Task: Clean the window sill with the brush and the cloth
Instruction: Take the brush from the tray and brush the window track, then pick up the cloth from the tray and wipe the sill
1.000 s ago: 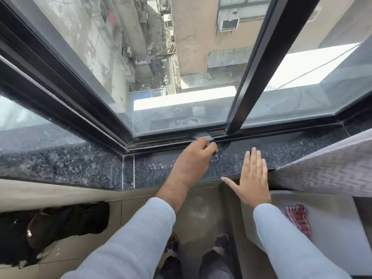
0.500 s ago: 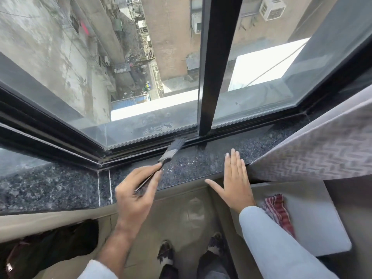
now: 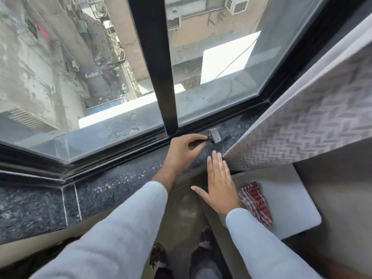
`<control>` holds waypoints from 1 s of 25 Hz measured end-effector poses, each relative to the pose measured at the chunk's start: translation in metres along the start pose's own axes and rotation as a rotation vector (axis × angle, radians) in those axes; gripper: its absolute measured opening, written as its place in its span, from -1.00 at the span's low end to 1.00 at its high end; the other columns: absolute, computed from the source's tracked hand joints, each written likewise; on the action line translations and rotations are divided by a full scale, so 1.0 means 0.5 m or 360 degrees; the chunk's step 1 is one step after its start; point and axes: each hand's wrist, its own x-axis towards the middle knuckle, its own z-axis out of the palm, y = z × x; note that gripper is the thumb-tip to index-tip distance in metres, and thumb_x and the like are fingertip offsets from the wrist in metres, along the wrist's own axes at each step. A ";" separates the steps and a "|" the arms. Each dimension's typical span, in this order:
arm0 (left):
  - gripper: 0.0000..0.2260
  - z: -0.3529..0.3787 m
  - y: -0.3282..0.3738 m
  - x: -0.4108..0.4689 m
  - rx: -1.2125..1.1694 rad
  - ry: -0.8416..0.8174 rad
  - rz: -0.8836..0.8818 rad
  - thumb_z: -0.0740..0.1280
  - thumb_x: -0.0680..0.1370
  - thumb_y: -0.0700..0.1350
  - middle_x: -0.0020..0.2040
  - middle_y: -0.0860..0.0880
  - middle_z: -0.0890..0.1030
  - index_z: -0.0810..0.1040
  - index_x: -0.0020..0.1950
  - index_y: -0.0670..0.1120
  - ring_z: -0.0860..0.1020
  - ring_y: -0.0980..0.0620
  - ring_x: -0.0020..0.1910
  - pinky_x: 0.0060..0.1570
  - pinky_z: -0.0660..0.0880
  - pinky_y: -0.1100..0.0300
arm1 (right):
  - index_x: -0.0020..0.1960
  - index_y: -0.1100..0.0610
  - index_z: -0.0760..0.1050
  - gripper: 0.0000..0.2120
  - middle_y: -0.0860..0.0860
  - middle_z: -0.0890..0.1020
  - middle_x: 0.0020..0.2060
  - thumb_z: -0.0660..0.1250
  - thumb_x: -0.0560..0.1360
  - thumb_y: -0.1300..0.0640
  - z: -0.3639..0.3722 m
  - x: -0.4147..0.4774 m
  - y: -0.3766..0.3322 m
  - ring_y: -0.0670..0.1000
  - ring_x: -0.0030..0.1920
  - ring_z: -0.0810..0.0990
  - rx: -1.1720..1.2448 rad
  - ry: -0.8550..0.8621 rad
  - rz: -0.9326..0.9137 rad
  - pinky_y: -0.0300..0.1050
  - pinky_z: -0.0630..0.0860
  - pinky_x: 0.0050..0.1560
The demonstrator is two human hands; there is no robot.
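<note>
The left hand [image 3: 184, 149] was wrapped tight around the brush [image 3: 213, 135] handle. The brush head lay on the dark stone window sill [image 3: 112, 190], close to the black window frame [image 3: 159, 77] and near the patterned curtain [image 3: 298, 125]. The right hand [image 3: 219, 184] was open and flat — it held nothing, with its fingertips on the sill's edge. The red striped cloth [image 3: 256, 202] lay on a white board [image 3: 291, 202] — just beside the right wrist.

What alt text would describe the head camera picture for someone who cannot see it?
A left hand sweeps a brush along a dark granite window sill, while the right hand rests flat nearby. A striped cloth lies below.
</note>
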 end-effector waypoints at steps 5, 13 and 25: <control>-0.78 0.041 -0.056 0.078 0.0700 -0.0310 0.0058 0.42 0.61 -0.07 0.11 -0.08 0.73 0.62 0.23 -0.09 0.67 -0.10 0.13 0.18 0.60 0.01 | 0.71 0.31 -0.14 0.07 0.29 -0.11 0.72 -0.03 0.59 -0.51 0.005 0.003 0.001 0.25 0.74 -0.13 0.0009 0.0006 -0.0002 0.22 0.06 0.73; -0.84 0.048 -0.050 0.012 0.1053 -0.0131 0.0413 0.38 0.63 -0.08 -0.05 -0.10 0.68 0.65 0.12 -0.13 0.60 -0.17 -0.06 -0.06 0.58 -0.09 | 0.72 0.22 0.04 -0.10 0.14 0.06 0.74 0.08 0.65 -0.40 0.012 -0.065 0.040 0.11 0.75 0.00 0.0311 0.0148 0.0015 0.10 0.03 0.74; -0.59 0.482 -0.002 -0.072 0.1236 -0.1253 0.0389 0.23 0.69 -0.03 0.38 -0.27 0.51 0.39 0.47 -0.22 0.48 -0.29 0.37 0.30 0.49 -0.11 | 0.64 0.33 0.24 -0.08 0.26 0.28 0.67 0.03 0.61 -0.40 0.212 -0.456 0.256 0.24 0.67 0.28 0.0096 -0.0080 0.0644 0.24 0.30 0.61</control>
